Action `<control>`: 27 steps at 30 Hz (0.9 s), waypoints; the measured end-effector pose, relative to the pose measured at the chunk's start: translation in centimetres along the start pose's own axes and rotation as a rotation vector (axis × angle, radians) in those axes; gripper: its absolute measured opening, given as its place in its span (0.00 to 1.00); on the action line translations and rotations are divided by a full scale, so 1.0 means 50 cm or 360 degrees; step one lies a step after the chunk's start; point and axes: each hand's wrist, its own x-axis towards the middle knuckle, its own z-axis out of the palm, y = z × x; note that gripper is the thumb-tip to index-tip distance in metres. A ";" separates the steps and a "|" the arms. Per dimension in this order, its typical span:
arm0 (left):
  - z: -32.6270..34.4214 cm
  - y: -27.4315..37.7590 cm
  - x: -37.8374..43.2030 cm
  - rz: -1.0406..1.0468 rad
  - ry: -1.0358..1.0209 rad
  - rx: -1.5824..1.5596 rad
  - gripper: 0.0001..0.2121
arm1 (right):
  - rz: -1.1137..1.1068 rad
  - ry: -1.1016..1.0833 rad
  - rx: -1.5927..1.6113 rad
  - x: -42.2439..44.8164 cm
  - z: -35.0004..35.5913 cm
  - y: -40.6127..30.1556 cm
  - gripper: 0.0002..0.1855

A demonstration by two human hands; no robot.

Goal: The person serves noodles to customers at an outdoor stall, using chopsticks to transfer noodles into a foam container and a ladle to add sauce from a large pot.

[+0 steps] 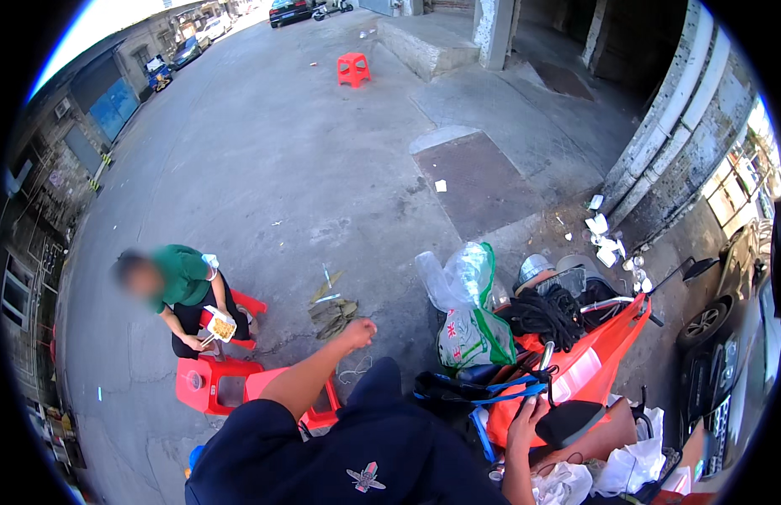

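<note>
My left hand (360, 333) hangs over the pavement with its fingers curled; whether it holds anything cannot be made out. Just beyond it lies a crumpled olive-brown cloth or sheet (335, 317). My right hand (524, 418) is at the handlebar of a loaded two-wheeler, just left of its black mirror (571, 423); its exact grip is unclear. From the handlebar area spreads an orange-red plastic bag (622, 333) with white containers in it. A green and white woven bag (475, 334) and a bundle of black cord or straps (547, 315) sit on the vehicle's load.
At left, a person in green (183, 278) sits on a red stool holding a foam food box (222, 328). Red plastic stools (204, 385) stand beside my left arm, another red stool (353, 69) farther off. Discarded containers (601, 233) lie by the pillar; a parked car (712, 366) is at right.
</note>
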 end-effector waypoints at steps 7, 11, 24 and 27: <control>0.077 0.600 0.491 0.0824 0.0269 0.0215 0.10 | -0.0175 0.0169 -0.0481 0.027 0.008 -0.054 0.15; 0.312 0.854 0.684 0.1251 -0.0055 0.0681 0.13 | -0.0235 0.0338 -0.0591 0.029 0.017 -0.084 0.14; 1.038 0.931 0.843 -0.0075 -0.1659 0.0491 0.31 | 0.0708 0.1120 -0.0634 0.056 0.075 -0.110 0.22; 1.095 0.955 0.870 -0.0099 -0.1852 0.0545 0.34 | 0.0691 0.1100 -0.0645 0.062 0.076 -0.097 0.22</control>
